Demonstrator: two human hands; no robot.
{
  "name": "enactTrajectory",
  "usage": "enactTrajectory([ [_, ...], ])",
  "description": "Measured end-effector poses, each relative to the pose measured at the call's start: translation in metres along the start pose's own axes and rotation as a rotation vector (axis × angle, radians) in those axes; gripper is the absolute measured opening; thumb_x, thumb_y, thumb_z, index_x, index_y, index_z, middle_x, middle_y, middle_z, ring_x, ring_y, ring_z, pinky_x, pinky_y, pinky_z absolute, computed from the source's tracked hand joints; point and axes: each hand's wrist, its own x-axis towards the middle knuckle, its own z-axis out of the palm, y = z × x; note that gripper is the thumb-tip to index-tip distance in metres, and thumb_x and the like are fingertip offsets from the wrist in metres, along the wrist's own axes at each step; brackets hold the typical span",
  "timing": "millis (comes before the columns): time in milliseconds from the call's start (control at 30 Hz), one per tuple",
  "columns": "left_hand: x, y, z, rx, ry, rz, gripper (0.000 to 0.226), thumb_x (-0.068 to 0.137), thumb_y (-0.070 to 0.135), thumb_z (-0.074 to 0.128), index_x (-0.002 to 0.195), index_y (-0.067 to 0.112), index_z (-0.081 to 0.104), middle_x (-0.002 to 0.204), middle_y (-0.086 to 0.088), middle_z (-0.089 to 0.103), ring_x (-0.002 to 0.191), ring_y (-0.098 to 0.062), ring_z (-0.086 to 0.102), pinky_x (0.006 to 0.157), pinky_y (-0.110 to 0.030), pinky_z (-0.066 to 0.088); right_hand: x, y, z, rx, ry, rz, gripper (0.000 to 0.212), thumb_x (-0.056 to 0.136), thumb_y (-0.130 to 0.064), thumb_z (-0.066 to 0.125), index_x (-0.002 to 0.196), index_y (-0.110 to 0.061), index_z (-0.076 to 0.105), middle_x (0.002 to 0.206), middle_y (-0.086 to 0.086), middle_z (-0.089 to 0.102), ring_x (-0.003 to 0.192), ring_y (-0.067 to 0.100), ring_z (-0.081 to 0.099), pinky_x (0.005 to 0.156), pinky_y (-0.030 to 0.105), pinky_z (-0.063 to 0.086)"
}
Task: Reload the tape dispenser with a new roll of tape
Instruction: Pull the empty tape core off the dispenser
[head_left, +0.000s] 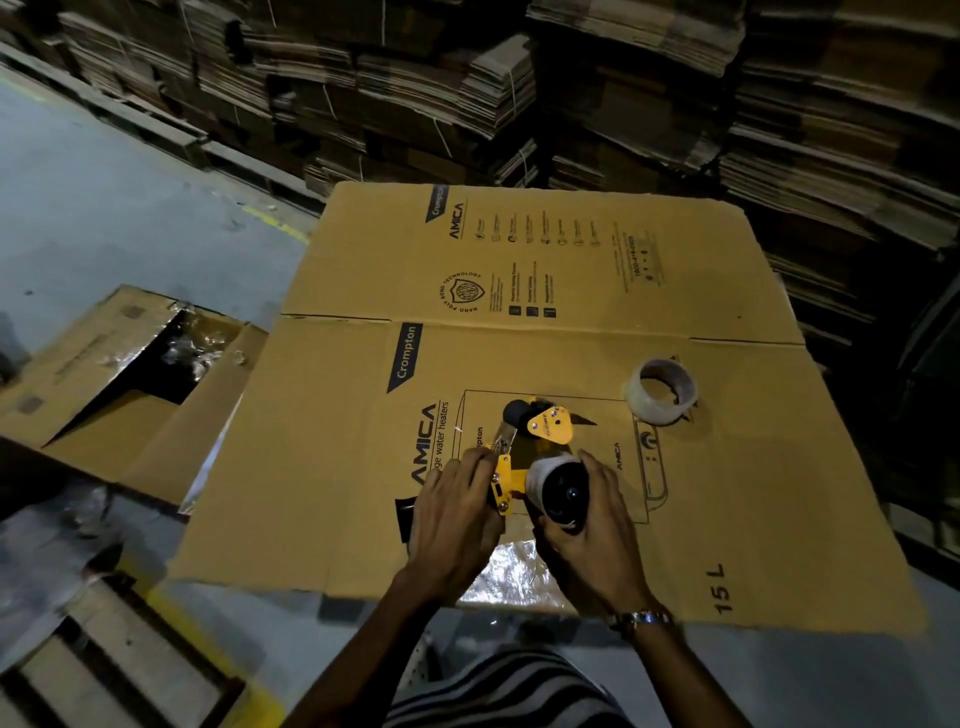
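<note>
A yellow tape dispenser (524, 457) lies on a flattened cardboard box (519, 291), its yellow side plate and black roller pointing away from me. My left hand (457, 514) grips its frame near the handle. A pale roll of tape (550, 486) sits on the dispenser's black hub, and my right hand (592, 525) wraps around it from the right. Apart from these, another clear tape roll (662, 391), worn thin, stands on the cardboard to the upper right.
An open carton (130, 384) with crumpled plastic inside sits to the left. Stacks of flattened cardboard (571, 88) fill the background and right side. A wooden pallet (130, 665) lies at lower left. Shiny foil (511, 574) shows under the cardboard's near edge.
</note>
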Motion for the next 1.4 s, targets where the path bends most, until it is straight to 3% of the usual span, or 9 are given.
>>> enactTrajectory([
  [167, 0.003, -0.005, -0.012, -0.333, -0.052, -0.184, 0.052, 0.081, 0.036, 0.071, 0.127, 0.033, 0.048, 0.106, 0.012, 0.062, 0.089, -0.013, 0.061, 0.072, -0.029, 0.043, 0.002, 0.001, -0.007, 0.114, -0.038, 0.02, 0.088, 0.079, -0.035, 0.083, 0.15, -0.025, 0.032, 0.145, -0.007, 0.042, 0.129, 0.009, 0.047, 0.095, 0.005, 0.036],
  [367, 0.001, -0.018, -0.03, -0.504, -0.187, -0.314, 0.047, 0.083, 0.046, 0.075, 0.114, 0.052, 0.04, 0.086, 0.033, 0.056, 0.082, 0.009, 0.058, 0.068, -0.017, 0.039, 0.004, -0.021, -0.008, 0.27, -0.041, 0.075, 0.091, 0.077, -0.046, 0.081, 0.15, -0.034, 0.029, 0.151, -0.004, 0.041, 0.134, 0.013, 0.043, 0.104, 0.03, 0.043],
  [633, 0.018, -0.047, -0.05, -0.609, -0.341, -0.396, 0.053, 0.084, 0.054, 0.068, 0.13, 0.029, 0.057, 0.102, 0.008, 0.065, 0.103, -0.024, 0.066, 0.093, -0.04, 0.054, 0.02, -0.049, 0.004, 0.383, -0.046, 0.114, 0.085, 0.076, -0.066, 0.073, 0.147, -0.045, 0.032, 0.157, -0.007, 0.036, 0.141, 0.016, 0.039, 0.111, 0.045, 0.043],
  [833, 0.028, -0.068, -0.058, -0.765, -0.337, -0.425, 0.018, 0.092, 0.039, 0.07, 0.105, 0.035, 0.058, 0.101, 0.003, 0.067, 0.099, -0.024, 0.065, 0.096, -0.045, 0.054, 0.033, -0.059, 0.004, 0.471, -0.225, 0.146, 0.091, 0.073, -0.046, 0.084, 0.148, -0.043, 0.033, 0.14, -0.014, 0.053, 0.124, 0.003, 0.056, 0.103, 0.029, 0.05],
  [900, 0.034, -0.068, -0.065, -0.679, -0.351, -0.362, 0.026, 0.095, 0.04, 0.066, 0.118, 0.032, 0.057, 0.108, -0.001, 0.067, 0.101, -0.025, 0.065, 0.094, -0.04, 0.054, 0.04, -0.058, 0.0, 0.387, -0.274, 0.128, 0.079, 0.075, -0.037, 0.086, 0.137, -0.051, 0.039, 0.133, -0.021, 0.056, 0.116, -0.008, 0.057, 0.1, 0.021, 0.049],
  [967, 0.043, -0.069, -0.065, -0.507, -0.331, -0.241, 0.045, 0.096, 0.044, 0.064, 0.136, 0.026, 0.053, 0.115, -0.006, 0.069, 0.103, -0.03, 0.066, 0.09, -0.04, 0.054, 0.05, -0.056, -0.001, 0.265, -0.283, 0.104, 0.094, 0.072, -0.039, 0.088, 0.146, -0.044, 0.03, 0.136, -0.022, 0.051, 0.122, -0.003, 0.053, 0.1, 0.018, 0.046],
  [1100, 0.06, -0.069, -0.054, -0.314, -0.246, -0.019, 0.068, 0.091, 0.051, 0.059, 0.151, 0.032, 0.034, 0.135, -0.005, 0.063, 0.115, -0.029, 0.063, 0.089, -0.04, 0.053, 0.062, -0.039, 0.001, 0.155, -0.245, 0.106, 0.126, 0.058, -0.056, 0.089, 0.155, -0.039, 0.01, 0.15, -0.001, 0.047, 0.134, 0.017, 0.049, 0.11, 0.036, 0.045],
  [1233, 0.073, -0.071, -0.033, -0.212, -0.234, 0.077, 0.078, 0.085, 0.056, 0.051, 0.155, 0.03, 0.029, 0.137, -0.005, 0.059, 0.116, -0.028, 0.06, 0.089, -0.04, 0.049, 0.064, -0.011, 0.005, 0.126, -0.225, 0.068, 0.119, 0.053, -0.069, 0.084, 0.15, -0.042, 0.021, 0.146, -0.003, 0.048, 0.132, 0.017, 0.051, 0.108, 0.045, 0.048],
  [1400, 0.078, -0.077, -0.002, -0.159, -0.271, 0.168, 0.077, 0.087, 0.047, 0.056, 0.155, 0.022, 0.033, 0.141, -0.008, 0.056, 0.122, -0.031, 0.055, 0.092, -0.037, 0.039, 0.056, 0.014, 0.009, 0.15, -0.27, -0.027, 0.095, 0.064, -0.042, 0.09, 0.14, -0.041, 0.034, 0.135, -0.015, 0.054, 0.124, 0.002, 0.053, 0.105, 0.032, 0.05],
])
